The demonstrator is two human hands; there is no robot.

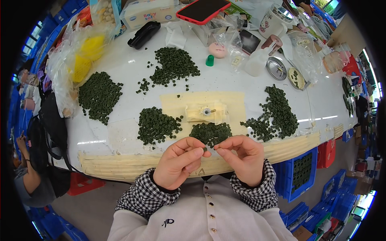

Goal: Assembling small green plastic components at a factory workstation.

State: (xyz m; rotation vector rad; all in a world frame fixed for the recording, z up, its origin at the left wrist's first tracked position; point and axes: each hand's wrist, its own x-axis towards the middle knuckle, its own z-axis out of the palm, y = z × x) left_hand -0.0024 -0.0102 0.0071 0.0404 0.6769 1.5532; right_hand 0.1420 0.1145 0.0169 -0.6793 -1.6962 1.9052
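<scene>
The head view looks down on a white table (120,72) whose near edge is wrapped in yellowish tape. Heaps of small dark green rings lie across it: one pile at the far left (99,95), one at the far middle (173,65), one at the right (275,114), one near left (156,124) and a small pile (210,132) just beyond the hands. Between the piles sits a taped pad with a small metal pin fixture (207,112). At the far edge lie a red phone (202,9), a black case (144,34) and a white bottle (259,58). The left hand (179,162) and right hand (243,156) meet close to the near edge, fingertips pinched together on one green ring (206,149), held between them above the table edge.
</scene>
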